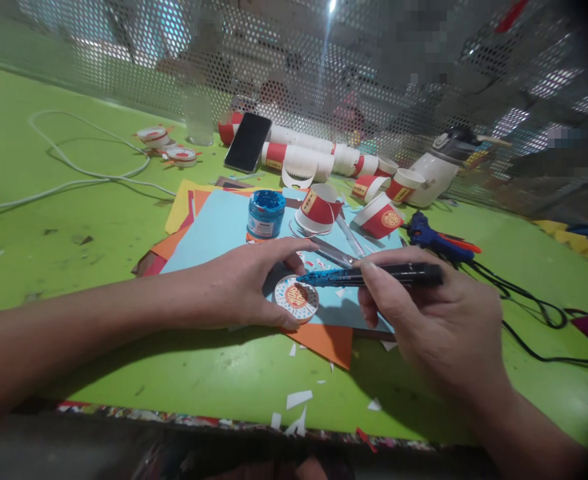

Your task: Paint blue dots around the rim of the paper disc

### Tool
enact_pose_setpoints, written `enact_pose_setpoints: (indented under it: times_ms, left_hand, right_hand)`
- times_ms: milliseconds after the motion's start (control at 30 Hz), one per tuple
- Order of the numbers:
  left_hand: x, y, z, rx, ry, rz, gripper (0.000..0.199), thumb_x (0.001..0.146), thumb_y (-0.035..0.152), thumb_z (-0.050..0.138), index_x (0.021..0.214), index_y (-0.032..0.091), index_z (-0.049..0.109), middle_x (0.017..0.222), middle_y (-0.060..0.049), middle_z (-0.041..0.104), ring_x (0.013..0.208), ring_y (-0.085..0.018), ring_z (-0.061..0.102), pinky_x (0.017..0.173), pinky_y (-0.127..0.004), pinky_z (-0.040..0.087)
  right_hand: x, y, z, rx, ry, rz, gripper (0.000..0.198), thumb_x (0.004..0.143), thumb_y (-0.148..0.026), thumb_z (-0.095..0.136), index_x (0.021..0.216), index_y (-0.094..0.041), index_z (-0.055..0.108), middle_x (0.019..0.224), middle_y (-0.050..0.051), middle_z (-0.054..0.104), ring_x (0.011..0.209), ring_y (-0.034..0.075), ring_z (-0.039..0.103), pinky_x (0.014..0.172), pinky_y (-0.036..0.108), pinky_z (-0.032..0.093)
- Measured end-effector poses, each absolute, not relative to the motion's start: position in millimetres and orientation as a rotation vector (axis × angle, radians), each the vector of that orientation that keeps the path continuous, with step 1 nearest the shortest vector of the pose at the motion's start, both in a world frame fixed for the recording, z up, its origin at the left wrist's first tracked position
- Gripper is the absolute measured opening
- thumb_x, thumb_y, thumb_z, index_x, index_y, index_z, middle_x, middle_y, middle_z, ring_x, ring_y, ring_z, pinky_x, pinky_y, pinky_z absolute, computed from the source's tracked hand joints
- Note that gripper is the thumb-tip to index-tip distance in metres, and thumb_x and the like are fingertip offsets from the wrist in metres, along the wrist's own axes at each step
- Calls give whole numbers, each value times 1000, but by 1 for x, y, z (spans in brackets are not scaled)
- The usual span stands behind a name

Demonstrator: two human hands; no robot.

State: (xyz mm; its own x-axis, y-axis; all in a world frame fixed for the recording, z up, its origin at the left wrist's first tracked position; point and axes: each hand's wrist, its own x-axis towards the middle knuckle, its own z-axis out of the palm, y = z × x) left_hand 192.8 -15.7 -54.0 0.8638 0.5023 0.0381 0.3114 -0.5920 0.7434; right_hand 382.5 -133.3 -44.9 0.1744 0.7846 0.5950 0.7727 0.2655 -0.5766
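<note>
My left hand (239,280) grips a small round paper disc (309,311) by its rim, between thumb and fingers. The disc has a red and yellow print in the middle and blue dots around it. In my right hand (439,320) is a black marker pen (409,274), held nearly level. Blue paint coats the pen's front end, and its tip is over the disc's upper edge; whether they touch I cannot tell. An open jar of blue paint (265,219) stands just beyond my left hand, on light blue paper (209,233).
Behind the jar are cut red-and-white paper cups (319,208), a row of stacked cups (299,137) and a phone (248,143). Scissors (331,252) lie between my hands. A blue glue gun (434,239) with a black cord is at right. Paper scraps (299,399) litter the front edge.
</note>
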Motion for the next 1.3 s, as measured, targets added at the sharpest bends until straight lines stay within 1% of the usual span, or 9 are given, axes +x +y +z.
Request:
enact_pose_setpoints:
  times_ms: [200, 333, 400, 467, 600, 867, 1067, 1200, 1300]
  left_hand:
    - [193, -17, -53, 2265, 591, 324, 84, 70, 35, 81, 144, 24, 44, 127, -7, 64, 113, -28, 61, 92, -35, 49]
    - [194, -17, -52, 2243, 597, 321, 86, 69, 33, 81, 145, 25, 42, 129, -6, 64, 114, -28, 61, 92, -35, 48]
    - [194, -17, -52, 2229, 606, 313, 90, 68, 33, 82, 147, 25, 41, 127, -6, 65, 112, -27, 62, 91, -35, 48]
    - [194, -17, -53, 2214, 621, 308, 93, 67, 34, 83, 148, 25, 39, 124, -6, 67, 109, -28, 63, 90, -35, 48]
    - [193, -16, -54, 2196, 633, 311, 95, 66, 35, 83, 149, 26, 38, 124, -7, 67, 110, -29, 63, 90, -36, 47]
    - [193, -17, -53, 2193, 629, 306, 94, 66, 34, 83, 148, 24, 38, 126, -8, 66, 112, -29, 62, 92, -38, 47]
    - [193, -16, -54, 2204, 602, 309, 87, 67, 34, 82, 145, 26, 43, 122, -6, 67, 108, -28, 63, 88, -35, 48]
    - [194, -16, -54, 2208, 603, 315, 90, 67, 34, 83, 146, 26, 42, 122, -6, 67, 108, -27, 63, 87, -34, 48]
    - [194, -16, -53, 2215, 625, 311, 91, 67, 33, 83, 147, 25, 41, 123, -5, 66, 108, -27, 63, 87, -34, 48]
  right_hand:
    - [379, -132, -49, -1485, -1550, 45, 5, 87, -25, 68, 82, -22, 70, 54, -7, 59, 42, 8, 52, 45, 23, 44]
    - [379, -132, -50, -1472, -1555, 52, 5, 86, -25, 68, 82, -22, 70, 54, -6, 60, 42, 9, 53, 42, 22, 45]
    - [379, -132, -50, -1466, -1554, 67, 4, 86, -24, 69, 83, -22, 70, 55, -6, 61, 42, 9, 54, 41, 22, 46]
    - [380, -132, -50, -1457, -1546, 75, 4, 86, -23, 69, 82, -22, 69, 54, -6, 60, 42, 9, 54, 40, 21, 45]
    - [380, -133, -50, -1454, -1538, 70, 5, 86, -24, 68, 82, -22, 70, 52, -6, 58, 41, 8, 52, 37, 20, 41]
    - [378, -132, -49, -1450, -1523, 77, 5, 86, -23, 68, 81, -22, 70, 53, -8, 59, 43, 5, 51, 42, 16, 44]
    - [379, -132, -51, -1452, -1528, 103, 4, 86, -23, 68, 83, -22, 70, 53, -8, 58, 43, 5, 51, 42, 16, 45]
    - [379, -132, -51, -1448, -1535, 96, 5, 86, -23, 69, 82, -22, 70, 53, -8, 59, 43, 5, 52, 43, 15, 46]
    - [379, -132, -51, -1447, -1533, 82, 5, 87, -24, 69, 82, -22, 70, 53, -8, 59, 43, 5, 52, 42, 14, 45]
